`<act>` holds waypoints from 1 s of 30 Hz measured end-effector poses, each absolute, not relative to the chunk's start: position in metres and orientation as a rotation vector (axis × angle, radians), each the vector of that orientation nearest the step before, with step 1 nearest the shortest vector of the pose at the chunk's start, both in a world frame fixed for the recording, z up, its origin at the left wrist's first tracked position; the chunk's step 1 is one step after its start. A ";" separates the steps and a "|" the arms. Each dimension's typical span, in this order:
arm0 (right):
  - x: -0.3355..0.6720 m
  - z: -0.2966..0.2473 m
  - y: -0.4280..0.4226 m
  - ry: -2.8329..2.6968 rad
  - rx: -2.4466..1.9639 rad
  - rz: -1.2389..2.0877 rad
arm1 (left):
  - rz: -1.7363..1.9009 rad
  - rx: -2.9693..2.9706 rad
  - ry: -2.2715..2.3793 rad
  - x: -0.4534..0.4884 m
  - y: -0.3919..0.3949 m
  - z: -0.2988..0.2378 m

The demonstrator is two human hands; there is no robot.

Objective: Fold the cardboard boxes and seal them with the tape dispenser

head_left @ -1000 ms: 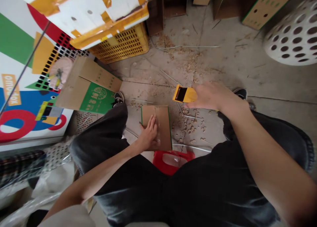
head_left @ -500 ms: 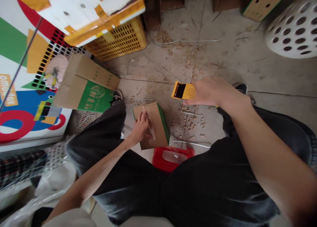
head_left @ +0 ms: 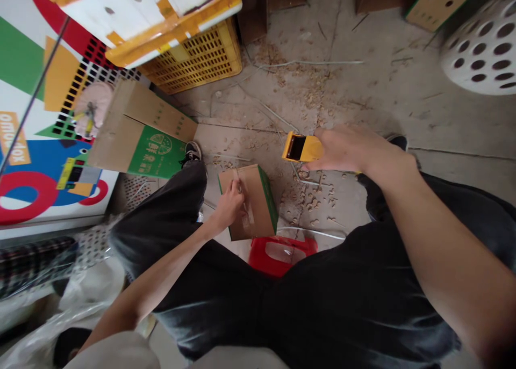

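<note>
A small brown cardboard box (head_left: 265, 210) with green sides stands between my knees, clear tape along its top. My left hand (head_left: 231, 201) rests over that top with fingers curled together near the far end of the tape. Whatever they pinch, if anything, is too small to make out. Out to the right, above the floor and apart from the box, my right hand (head_left: 346, 149) is closed round a yellow tool (head_left: 311, 149). Its wide head points left and has a dark recess; the rest of it is hidden in my grip.
A red plastic stool (head_left: 258, 256) sits under the box's near edge. Curled brown scraps (head_left: 314, 197) and pale strips litter the concrete. At left are a larger green-and-brown carton (head_left: 157, 151) and a yellow crate (head_left: 197, 57); a white perforated basket (head_left: 479, 63) stands far right.
My left hand's fingers have drawn in from lying spread on the box top to a curled pinch. My right hand still holds the yellow tool; the whole view has shifted slightly.
</note>
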State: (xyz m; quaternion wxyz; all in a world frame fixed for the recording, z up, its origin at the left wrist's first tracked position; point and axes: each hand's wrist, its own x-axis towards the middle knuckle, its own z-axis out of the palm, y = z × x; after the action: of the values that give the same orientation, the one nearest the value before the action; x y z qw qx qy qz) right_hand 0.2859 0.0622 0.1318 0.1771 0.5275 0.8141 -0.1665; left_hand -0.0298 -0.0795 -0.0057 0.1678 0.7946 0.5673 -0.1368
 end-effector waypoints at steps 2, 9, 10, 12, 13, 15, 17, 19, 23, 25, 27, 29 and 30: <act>0.286 0.132 0.062 2.302 1.488 -0.475 | -0.409 2.245 1.615 -0.030 -0.078 -0.005; 0.287 0.131 0.062 2.307 1.479 -0.470 | -0.475 2.299 1.532 -0.028 -0.083 -0.012; 0.287 0.130 0.062 2.302 1.480 -0.463 | -0.496 2.313 1.524 -0.028 -0.086 -0.014; 0.289 0.128 0.063 2.295 1.480 -0.448 | -0.534 2.335 1.517 -0.027 -0.090 -0.018; 0.289 0.127 0.063 2.293 1.479 -0.437 | -0.545 2.340 1.522 -0.027 -0.091 -0.018; 0.290 0.127 0.064 2.290 1.476 -0.422 | -0.550 2.342 1.530 -0.027 -0.091 -0.017; 0.289 0.128 0.063 2.280 1.479 -0.415 | -0.543 2.332 1.538 -0.027 -0.090 -0.012; 0.287 0.129 0.063 2.257 1.487 -0.425 | -0.535 2.315 1.540 -0.027 -0.086 -0.007; 0.283 0.129 0.063 2.224 1.492 -0.426 | -0.517 2.275 1.554 -0.026 -0.079 0.003; 0.282 0.125 0.065 2.224 1.502 -0.410 | -0.511 2.254 1.561 -0.026 -0.075 0.006; 0.283 0.120 0.067 2.227 1.506 -0.396 | -0.491 2.245 1.556 -0.027 -0.074 0.007; 0.285 0.116 0.068 2.235 1.502 -0.391 | -0.463 2.253 1.562 -0.027 -0.074 0.006; 0.285 0.115 0.069 2.234 1.502 -0.393 | -0.449 2.266 1.560 -0.027 -0.076 0.005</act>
State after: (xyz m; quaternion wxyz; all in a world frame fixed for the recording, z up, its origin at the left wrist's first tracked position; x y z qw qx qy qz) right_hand 0.2853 0.0689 0.1147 0.2090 0.5400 0.8030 -0.1413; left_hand -0.0265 -0.0756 0.0054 0.1760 0.8002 0.5509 -0.1586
